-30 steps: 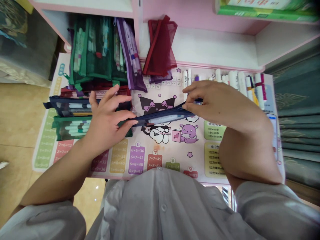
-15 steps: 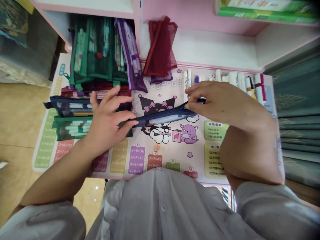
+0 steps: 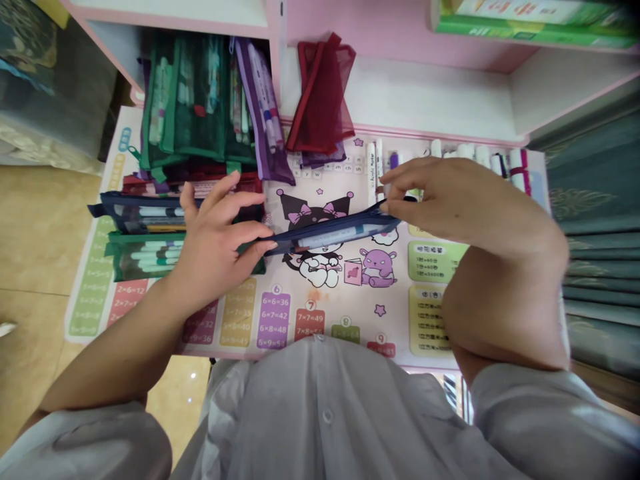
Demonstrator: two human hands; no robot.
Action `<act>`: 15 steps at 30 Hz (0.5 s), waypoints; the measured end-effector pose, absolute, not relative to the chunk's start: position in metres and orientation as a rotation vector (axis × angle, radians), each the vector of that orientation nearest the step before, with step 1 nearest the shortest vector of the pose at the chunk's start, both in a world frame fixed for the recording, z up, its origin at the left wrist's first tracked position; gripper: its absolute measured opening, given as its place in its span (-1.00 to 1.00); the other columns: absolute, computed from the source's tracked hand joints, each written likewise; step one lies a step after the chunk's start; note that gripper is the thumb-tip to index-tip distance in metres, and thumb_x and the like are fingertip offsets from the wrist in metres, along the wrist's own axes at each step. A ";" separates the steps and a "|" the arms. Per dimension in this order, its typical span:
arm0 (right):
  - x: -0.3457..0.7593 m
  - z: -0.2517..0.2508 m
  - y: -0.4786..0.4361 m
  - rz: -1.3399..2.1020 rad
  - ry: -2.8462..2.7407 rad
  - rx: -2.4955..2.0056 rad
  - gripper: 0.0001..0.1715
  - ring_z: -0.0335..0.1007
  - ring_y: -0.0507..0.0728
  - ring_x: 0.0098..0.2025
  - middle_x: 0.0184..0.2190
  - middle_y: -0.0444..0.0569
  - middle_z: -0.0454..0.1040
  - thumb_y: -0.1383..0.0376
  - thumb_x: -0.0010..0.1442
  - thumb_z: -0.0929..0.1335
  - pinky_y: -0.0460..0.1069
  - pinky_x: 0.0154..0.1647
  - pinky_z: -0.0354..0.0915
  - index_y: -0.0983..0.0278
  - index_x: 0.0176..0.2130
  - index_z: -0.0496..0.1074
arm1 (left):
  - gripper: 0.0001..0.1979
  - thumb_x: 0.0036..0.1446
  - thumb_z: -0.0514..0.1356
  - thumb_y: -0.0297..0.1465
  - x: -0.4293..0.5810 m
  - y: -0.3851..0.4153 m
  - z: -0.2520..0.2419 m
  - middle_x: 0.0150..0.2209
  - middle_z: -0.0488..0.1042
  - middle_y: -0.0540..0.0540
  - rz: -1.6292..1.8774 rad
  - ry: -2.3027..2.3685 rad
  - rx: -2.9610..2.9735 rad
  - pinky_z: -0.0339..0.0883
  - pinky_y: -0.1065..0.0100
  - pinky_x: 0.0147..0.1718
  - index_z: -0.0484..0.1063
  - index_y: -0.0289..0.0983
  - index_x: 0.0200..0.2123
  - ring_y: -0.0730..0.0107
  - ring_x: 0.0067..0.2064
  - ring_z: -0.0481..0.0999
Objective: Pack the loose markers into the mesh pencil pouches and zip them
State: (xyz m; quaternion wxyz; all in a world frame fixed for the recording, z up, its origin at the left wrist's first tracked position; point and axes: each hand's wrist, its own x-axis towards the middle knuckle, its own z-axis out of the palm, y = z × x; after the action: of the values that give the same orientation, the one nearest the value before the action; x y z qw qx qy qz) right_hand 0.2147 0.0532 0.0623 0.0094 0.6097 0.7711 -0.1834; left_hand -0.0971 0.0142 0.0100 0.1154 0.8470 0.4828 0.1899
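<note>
A dark blue mesh zip pouch [image 3: 320, 239] with a marker or more inside is stretched between my hands above the printed desk mat. My left hand [image 3: 220, 243] pinches its left end between thumb and forefinger, the other fingers spread. My right hand [image 3: 435, 193] has thumb and fingers closed on the zip edge near the pouch's right end; whether they hold the zip pull is hidden. Just beyond the right fingers lie white markers [image 3: 371, 173]. Beneath and left of my left hand rest a blue pouch [image 3: 135, 212] and a green pouch [image 3: 150, 257], both holding markers.
Filled green pouches [image 3: 200, 133] and a purple pouch [image 3: 265, 113] lean in the left shelf bay. Red mesh pouches [image 3: 323, 100] lie at the shelf's front. More markers [image 3: 483, 157] line the mat's back right. A green book [image 3: 525, 30] sits on the upper shelf.
My right hand has slid a little to the right along the pouch's zip edge. My left hand stays in place, still pinching the left end.
</note>
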 end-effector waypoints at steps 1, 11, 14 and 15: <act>0.215 0.063 0.053 -0.569 2.412 1.905 -0.78 0.48 0.35 -0.01 -0.26 -0.01 0.57 0.24 0.11 0.29 0.25 0.10 0.31 0.18 -0.53 0.44 | -0.73 0.29 0.16 -0.11 -0.097 0.014 0.010 0.08 0.51 0.07 0.557 1.416 2.481 -0.26 -0.36 0.35 0.57 -0.06 -0.33 -0.05 0.38 0.21; 0.223 0.059 0.056 -0.556 2.446 1.900 -0.79 0.46 0.35 -0.04 -0.34 -0.02 0.52 0.19 0.11 0.30 0.23 0.04 0.31 0.14 -0.46 0.49 | -0.72 0.30 0.14 -0.10 -0.097 0.015 0.010 0.10 0.50 0.04 0.551 1.410 2.484 -0.24 -0.40 0.32 0.57 -0.05 -0.35 -0.07 0.37 0.22; 0.223 0.063 0.056 -0.542 2.410 1.907 -0.78 0.46 0.34 -0.05 -0.36 -0.01 0.52 0.19 0.11 0.28 0.22 0.04 0.29 0.16 -0.48 0.45 | -0.74 0.28 0.17 -0.11 -0.097 0.015 0.010 0.10 0.50 0.04 0.563 1.404 2.478 -0.26 -0.38 0.34 0.57 -0.04 -0.36 -0.08 0.37 0.23; 0.223 0.064 0.057 -0.536 2.379 1.911 -0.78 0.45 0.34 -0.05 -0.35 0.00 0.52 0.20 0.10 0.27 0.23 0.04 0.28 0.17 -0.49 0.43 | -0.74 0.28 0.17 -0.11 -0.098 0.015 0.010 0.10 0.50 0.04 0.564 1.404 2.475 -0.26 -0.37 0.34 0.57 -0.04 -0.36 -0.08 0.37 0.23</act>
State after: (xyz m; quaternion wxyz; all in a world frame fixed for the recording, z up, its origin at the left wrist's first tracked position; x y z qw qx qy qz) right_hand 0.2228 0.0565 0.0640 0.0218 0.6166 0.7678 -0.1729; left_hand -0.0975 0.0147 0.0099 0.1198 0.8470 0.4805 0.1932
